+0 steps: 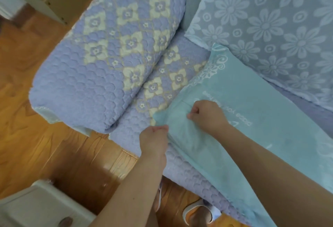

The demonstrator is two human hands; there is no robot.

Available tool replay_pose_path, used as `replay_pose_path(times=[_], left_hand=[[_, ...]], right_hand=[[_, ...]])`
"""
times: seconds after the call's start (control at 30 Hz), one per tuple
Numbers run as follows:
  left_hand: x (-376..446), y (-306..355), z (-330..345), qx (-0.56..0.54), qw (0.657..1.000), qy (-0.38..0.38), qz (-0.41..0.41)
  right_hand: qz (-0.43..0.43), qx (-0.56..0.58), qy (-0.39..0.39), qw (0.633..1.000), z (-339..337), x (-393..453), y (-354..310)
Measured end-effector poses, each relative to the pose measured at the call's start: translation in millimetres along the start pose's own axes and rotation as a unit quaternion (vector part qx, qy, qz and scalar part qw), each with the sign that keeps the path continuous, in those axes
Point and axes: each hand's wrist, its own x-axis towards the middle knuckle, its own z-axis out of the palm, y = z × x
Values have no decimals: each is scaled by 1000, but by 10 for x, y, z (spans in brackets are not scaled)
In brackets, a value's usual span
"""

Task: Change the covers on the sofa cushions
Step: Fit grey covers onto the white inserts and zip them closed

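While both hands pinch the near end of the teal cover (pixel 243 122) lying on the sofa seat (pixel 129 133), left hand (pixel 154 140) at its edge and right hand (pixel 207 116) on top, the opening probably needs spreading next. Its long axis runs from near-left to far-right.

hands: 2 — left hand (pixel 154 141), right hand (pixel 207 115) | teal cushion cover (pixel 252 136): 1 | floral cushion (pixel 270 28): 1 | sandal (pixel 200 212): 1
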Motion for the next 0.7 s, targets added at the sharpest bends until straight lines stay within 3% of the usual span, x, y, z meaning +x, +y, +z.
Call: replay_pose_path(times=[0.1, 0.2, 0.27, 0.33, 0.37, 0.43, 0.47, 0.53, 0.6, 0.7], left_hand=[[-105, 48, 233, 51, 993, -17, 103], [-37, -36, 475, 163, 955, -62, 240], [91, -183, 472, 218, 921, -89, 312], [149, -301, 382, 198, 916, -64, 342], [150, -366, 343, 162, 933, -23, 320], [123, -465, 296, 66, 979, 38, 188], [99, -496, 307, -13, 996, 9, 83], [45, -530, 341, -149, 980, -84, -97], [55, -583, 373, -190, 967, -113, -127], [84, -599, 409, -154, 981, -103, -63]], right_hand=[[31, 145, 10, 989, -51, -29, 106], [64, 264, 3, 963, -128, -28, 221], [81, 292, 10, 953, -145, 17, 270], [84, 283, 28, 955, -145, 85, 304], [83, 277, 35, 957, -140, 111, 309], [91, 277, 31, 956, -123, 153, 314], [96, 278, 21, 956, -118, 172, 325], [92, 278, 4, 956, -141, 192, 308], [60, 210, 52, 975, -203, 230, 308], [5, -31, 120, 992, -359, 284, 340]])
